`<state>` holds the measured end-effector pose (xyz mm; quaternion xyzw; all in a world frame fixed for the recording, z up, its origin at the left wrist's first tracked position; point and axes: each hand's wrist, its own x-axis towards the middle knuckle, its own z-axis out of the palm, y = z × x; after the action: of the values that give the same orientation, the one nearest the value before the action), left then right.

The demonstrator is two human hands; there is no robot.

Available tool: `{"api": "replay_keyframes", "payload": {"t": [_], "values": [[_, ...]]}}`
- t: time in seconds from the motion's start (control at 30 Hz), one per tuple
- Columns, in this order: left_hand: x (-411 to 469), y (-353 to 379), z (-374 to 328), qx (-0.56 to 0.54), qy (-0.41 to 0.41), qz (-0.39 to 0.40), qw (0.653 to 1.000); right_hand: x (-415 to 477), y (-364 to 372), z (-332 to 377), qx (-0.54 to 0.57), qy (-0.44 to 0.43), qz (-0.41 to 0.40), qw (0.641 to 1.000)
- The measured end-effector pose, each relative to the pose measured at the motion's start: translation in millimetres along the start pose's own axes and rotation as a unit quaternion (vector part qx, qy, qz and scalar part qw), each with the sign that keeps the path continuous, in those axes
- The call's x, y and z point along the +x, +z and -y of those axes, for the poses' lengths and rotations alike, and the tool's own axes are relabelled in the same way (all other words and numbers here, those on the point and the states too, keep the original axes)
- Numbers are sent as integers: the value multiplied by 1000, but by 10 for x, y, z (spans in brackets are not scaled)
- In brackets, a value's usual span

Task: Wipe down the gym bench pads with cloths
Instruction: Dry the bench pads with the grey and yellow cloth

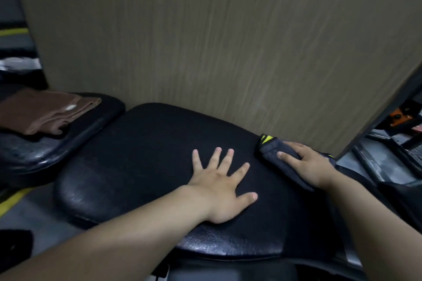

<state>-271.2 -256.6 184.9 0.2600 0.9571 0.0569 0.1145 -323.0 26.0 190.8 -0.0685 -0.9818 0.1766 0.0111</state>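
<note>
Pressing hand: my left hand (225, 186) lies palm down on the long bench pad (141, 143), fingers fanned wide, grasping nothing.

Wiping hand: my right hand (307, 163) rests flat on top of the dark cloth (272, 151), fingers extended over it and pressing it onto the pad rather than curled around it.

Dark cloth: folded, charcoal, with a yellow-green trim at the corner beyond my right fingertips; it sits at the pad's far right edge, just to the right of my left hand and apart from it.

Long bench pad: black, textured upholstery, running from beyond my right hand leftward past my left hand; both my forearms cross its near edge.

Second pad (45, 143): black, glossier, lying well to the left of my left hand, its rounded end close beside the long pad's end.

Brown cloth (43, 113): folded, lying on the second pad, far left of both my hands, untouched.

Wood-grain panel (217, 41): upright, directly beyond both hands, behind the pad's far edge.

Floor (34, 212): grey with a yellow stripe, below and left of my left forearm.
</note>
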Motion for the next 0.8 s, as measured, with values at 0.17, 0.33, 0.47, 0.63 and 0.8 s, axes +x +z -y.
{"api": "replay_keyframes", "payload": {"t": [0.17,0.33,0.47,0.63,0.8], "values": [[-29,-4,36,-41,13,-23,999,-103,0,76,3,10,-5,1000],[-146,-104,115,-71,16,-39,997,-476,46,294,-9,-6,-6,1000],[-320,-195,174,-4,6,-31,999,-942,65,501,-5,-53,22,998],[-525,-180,241,-5,-22,-25,999,-1442,85,660,-2,-87,45,995],[-632,-70,309,-12,-46,-30,998,-1684,177,670,-39,-117,56,991]]}}
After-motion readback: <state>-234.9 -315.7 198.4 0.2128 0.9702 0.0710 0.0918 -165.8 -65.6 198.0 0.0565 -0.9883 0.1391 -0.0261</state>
